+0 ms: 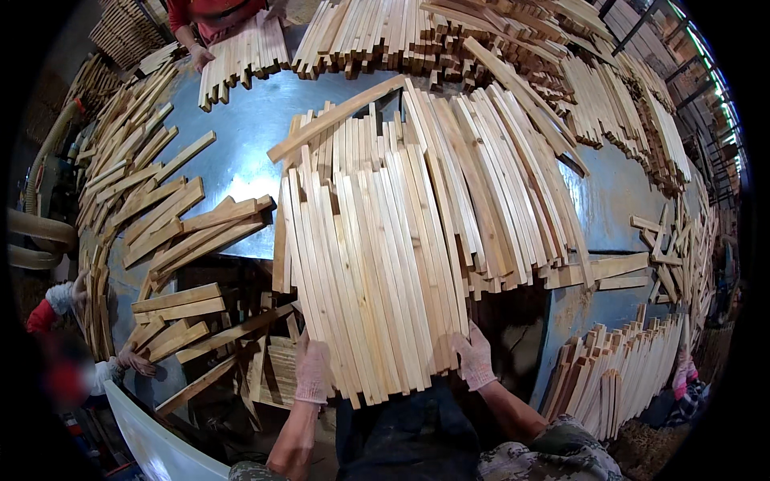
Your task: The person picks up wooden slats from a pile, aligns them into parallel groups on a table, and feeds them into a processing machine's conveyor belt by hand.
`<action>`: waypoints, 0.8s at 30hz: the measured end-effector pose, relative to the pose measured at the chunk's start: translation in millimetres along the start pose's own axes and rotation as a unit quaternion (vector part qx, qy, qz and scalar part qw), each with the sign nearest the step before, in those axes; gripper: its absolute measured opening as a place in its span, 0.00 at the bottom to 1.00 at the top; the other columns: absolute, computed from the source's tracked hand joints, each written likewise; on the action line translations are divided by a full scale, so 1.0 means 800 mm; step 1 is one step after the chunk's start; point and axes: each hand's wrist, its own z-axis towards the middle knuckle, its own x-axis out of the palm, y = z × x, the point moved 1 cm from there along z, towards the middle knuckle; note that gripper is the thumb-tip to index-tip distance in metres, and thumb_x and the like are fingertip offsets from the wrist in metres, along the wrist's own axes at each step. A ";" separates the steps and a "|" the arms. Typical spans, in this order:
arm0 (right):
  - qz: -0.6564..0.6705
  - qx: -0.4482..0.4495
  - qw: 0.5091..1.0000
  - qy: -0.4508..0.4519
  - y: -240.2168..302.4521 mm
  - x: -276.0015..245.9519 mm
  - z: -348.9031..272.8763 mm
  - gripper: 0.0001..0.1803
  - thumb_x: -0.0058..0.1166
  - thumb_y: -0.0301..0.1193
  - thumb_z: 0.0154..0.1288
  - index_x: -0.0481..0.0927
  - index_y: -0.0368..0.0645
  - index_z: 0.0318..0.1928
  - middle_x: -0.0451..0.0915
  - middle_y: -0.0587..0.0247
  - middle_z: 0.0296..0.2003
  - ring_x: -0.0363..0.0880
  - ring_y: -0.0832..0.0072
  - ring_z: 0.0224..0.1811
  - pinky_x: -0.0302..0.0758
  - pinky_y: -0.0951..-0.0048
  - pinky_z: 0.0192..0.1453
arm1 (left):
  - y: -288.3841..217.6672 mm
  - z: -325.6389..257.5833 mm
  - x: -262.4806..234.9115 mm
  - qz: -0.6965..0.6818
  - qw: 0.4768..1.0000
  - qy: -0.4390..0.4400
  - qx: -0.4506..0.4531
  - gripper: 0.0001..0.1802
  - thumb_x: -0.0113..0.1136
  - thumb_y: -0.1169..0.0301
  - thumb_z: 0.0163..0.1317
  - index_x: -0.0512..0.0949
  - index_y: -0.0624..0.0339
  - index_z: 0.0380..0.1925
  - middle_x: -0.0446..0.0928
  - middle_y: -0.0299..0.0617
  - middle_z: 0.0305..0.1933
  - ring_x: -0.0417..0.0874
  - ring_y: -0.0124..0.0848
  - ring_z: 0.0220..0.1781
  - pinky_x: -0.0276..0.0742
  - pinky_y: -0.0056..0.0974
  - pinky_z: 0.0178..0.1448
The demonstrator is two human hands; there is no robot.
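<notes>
A wide row of pale wooden strips (369, 272) lies side by side in front of me, its near ends reaching past the table edge toward my body. My left hand (311, 369), in a light knitted glove, presses against the row's left side near those ends. On the opposite side my right hand (473, 358), gloved alike, grips the edge with its thumb up. Between them the strips are squeezed together. Part of the fingers of both hands is hidden by the wood. Beyond, a second row of strips (501, 176) fans out to the right, and a loose slat (337, 119) lies slantwise across the far ends.
The metal table (241, 112) bears loose wood pieces (152, 208) at left and stacked strips (385, 40) at the back. More strips (613, 377) stand at right. A person in red (212, 20) handles strips at the far side; other workers' hands (136, 361) show at left.
</notes>
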 end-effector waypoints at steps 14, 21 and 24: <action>-0.001 0.057 0.990 0.132 0.011 0.013 0.108 0.31 0.66 0.32 0.71 0.73 0.35 0.70 0.83 0.59 0.56 0.82 0.72 0.57 0.79 0.70 0.65 | 0.001 0.085 0.003 -0.091 0.970 0.132 -0.182 0.48 0.50 0.30 0.71 0.68 0.57 0.75 0.78 0.48 0.69 0.85 0.43 0.62 0.84 0.44 0.62; 0.000 0.061 0.977 0.204 0.043 -0.016 0.069 0.40 0.74 0.25 0.62 0.69 0.37 0.72 0.80 0.59 0.60 0.80 0.72 0.58 0.80 0.69 0.65 | 0.012 0.030 0.002 -0.073 0.978 0.116 -0.155 0.49 0.49 0.28 0.71 0.67 0.55 0.76 0.78 0.49 0.69 0.86 0.43 0.59 0.85 0.47 0.60; 0.045 0.080 0.970 0.226 0.069 -0.023 0.031 0.45 0.77 0.25 0.58 0.66 0.36 0.74 0.78 0.58 0.61 0.79 0.72 0.59 0.80 0.70 0.64 | 0.031 -0.012 -0.020 -0.088 0.975 0.091 -0.185 0.46 0.47 0.30 0.73 0.67 0.54 0.76 0.77 0.49 0.70 0.84 0.43 0.61 0.84 0.45 0.62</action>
